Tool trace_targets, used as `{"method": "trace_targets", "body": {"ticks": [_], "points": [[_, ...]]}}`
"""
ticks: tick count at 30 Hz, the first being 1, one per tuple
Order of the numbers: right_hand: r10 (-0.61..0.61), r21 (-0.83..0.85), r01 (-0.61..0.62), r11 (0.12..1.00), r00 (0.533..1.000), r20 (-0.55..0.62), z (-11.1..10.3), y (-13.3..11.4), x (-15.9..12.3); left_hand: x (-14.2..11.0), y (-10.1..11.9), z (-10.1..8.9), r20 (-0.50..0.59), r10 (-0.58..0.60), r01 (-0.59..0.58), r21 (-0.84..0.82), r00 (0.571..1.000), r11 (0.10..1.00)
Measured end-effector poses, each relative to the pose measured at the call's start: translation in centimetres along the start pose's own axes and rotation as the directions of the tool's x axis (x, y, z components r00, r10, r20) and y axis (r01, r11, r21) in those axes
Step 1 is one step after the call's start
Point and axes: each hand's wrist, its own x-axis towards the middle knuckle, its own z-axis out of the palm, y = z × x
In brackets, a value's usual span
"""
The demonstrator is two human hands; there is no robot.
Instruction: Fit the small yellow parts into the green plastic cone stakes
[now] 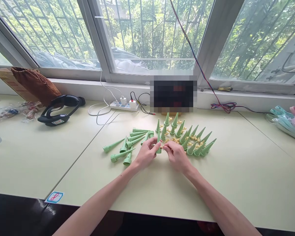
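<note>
My left hand [147,151] is closed around a green plastic spike [158,139], held tip up at the middle of the table. Pinched in the fingers of my right hand [176,155] is a small yellow valve [161,147], pressed against the spike's side near its base. More green spikes [123,155] lie loose to the left of my left hand, most on their sides. Beyond and right of my right hand, several green spikes [198,149] stand upright or lean. Small yellow valves [177,140] are scattered among them.
Behind the spikes stands a pixelated dark screen [173,95]. A white power strip [125,105] with cables sits near the window. To the left lie a black headset [60,109] and a brown pouch [35,85]. Plastic-wrapped straps [288,121] are at the far right.
</note>
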Motion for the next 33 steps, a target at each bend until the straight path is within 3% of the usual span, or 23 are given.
{"method": "trace_targets", "body": {"ticks": [13, 18, 25, 33], "points": [[0.055, -0.019, -0.054, 0.998, 0.997, 0.053, 0.13, -0.13, -0.05, -0.14, 0.43, 0.14, 0.019, -0.007, 0.007, 0.027, 1.000, 1.000], [0.070, 0.040, -0.071, 0.997, 0.997, 0.012, 0.10, -0.29, 0.01, -0.03, 0.43, 0.15, -0.007, -0.022, 0.022, -0.024, 1.000, 0.999], [0.023, 0.145, -0.020, 0.989, 1.000, -0.018, -0.26, -0.76, 0.04, 0.52, -0.05, -0.38, -0.054, -0.030, 0.025, -0.090, 0.998, 0.996], [0.005, 0.152, -0.001, 0.988, 0.999, -0.031, -0.13, -0.16, 0.08, 0.37, -0.10, -0.44, -0.015, -0.085, 0.083, -0.106, 0.996, 0.991]]}}
